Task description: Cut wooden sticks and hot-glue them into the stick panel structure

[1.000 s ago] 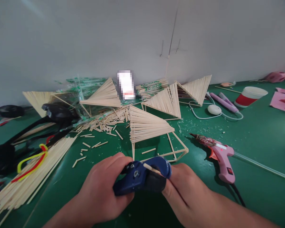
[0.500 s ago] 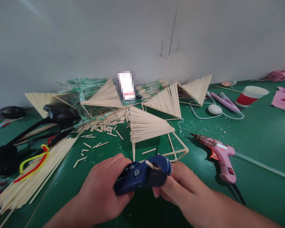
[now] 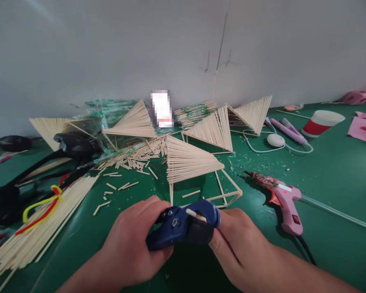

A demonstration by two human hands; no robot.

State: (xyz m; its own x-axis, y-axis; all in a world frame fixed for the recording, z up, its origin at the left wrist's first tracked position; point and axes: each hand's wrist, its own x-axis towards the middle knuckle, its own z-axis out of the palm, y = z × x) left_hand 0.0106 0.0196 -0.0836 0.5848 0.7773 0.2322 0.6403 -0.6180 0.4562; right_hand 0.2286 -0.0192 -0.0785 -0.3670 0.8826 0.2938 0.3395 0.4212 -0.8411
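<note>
My left hand [image 3: 134, 240] is wrapped around the handles of a blue pipe cutter [image 3: 171, 234], held above the table's front. Between the cutter's curved jaw and its black part lies a thin wooden stick [image 3: 195, 214], its pale end poking out toward the left. My right hand [image 3: 240, 240] is closed at the jaw end, pinching the stick, most of which is hidden behind the cutter and fingers. Just beyond the hands stands a twisted frame [image 3: 192, 160] built of wooden sticks, with open square edges at its lower right.
A pink glue gun [image 3: 282, 199] lies at right with its cord. Behind are more stick frames [image 3: 210, 130], a lit phone [image 3: 161, 108] and a paper cup [image 3: 323, 122]. At left are long sticks [image 3: 57, 215], a black strapped item [image 3: 73, 148] and cut pieces [image 3: 137, 160].
The stick's end in the cutter's jaw has shifted slightly, and my right fingers have moved a little closer against the cutter. My left hand keeps its grip.
</note>
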